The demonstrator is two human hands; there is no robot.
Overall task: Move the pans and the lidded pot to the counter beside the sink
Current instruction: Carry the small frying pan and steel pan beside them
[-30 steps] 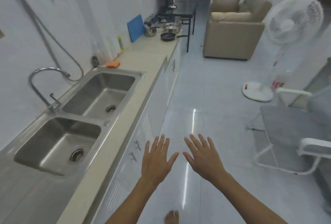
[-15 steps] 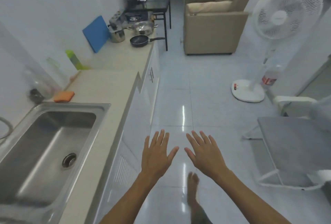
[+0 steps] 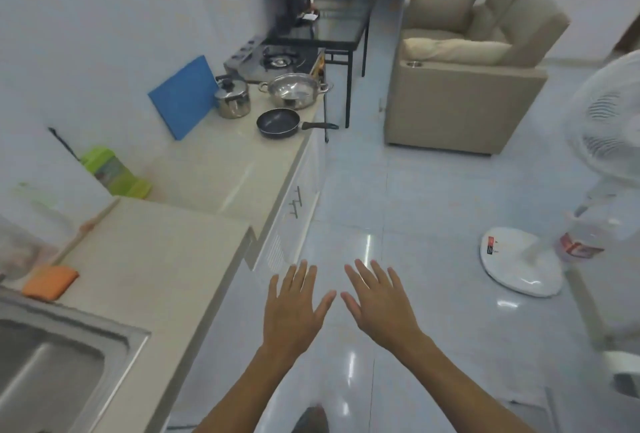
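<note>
**Cookware untouched at the far end; both hands empty**

At the far end of the counter (image 3: 194, 169), close to the gas stove (image 3: 273, 60), all three task items sit grouped. Lidded steel pot (image 3: 232, 98) stands upright with its lid on, just beside a blue cutting board (image 3: 181, 96) that leans on the wall. Open steel pan with two side handles (image 3: 294, 90) sits to the pot's right, near the counter edge. Black frying pan (image 3: 278, 123) lies in front of both, its handle sticking out past the edge over the floor.

Left hand (image 3: 292, 308) and right hand (image 3: 381, 306) are held out low over the tiled floor, palms down, fingers spread flat. Neither grips anything. Thumbs nearly meet but appear apart. Both are well short of the cookware.

Sink (image 3: 52, 360) shows at lower left. The stretch of counter beside it is bare apart from an orange sponge (image 3: 50, 282) near the wall, with a green bottle (image 3: 114, 173) further along.

Judgement on progress: nothing moved yet. No pan or pot sits by the sink. All three items remain to be carried, likely over more than one trip. First step left is reaching the far end.
</note>
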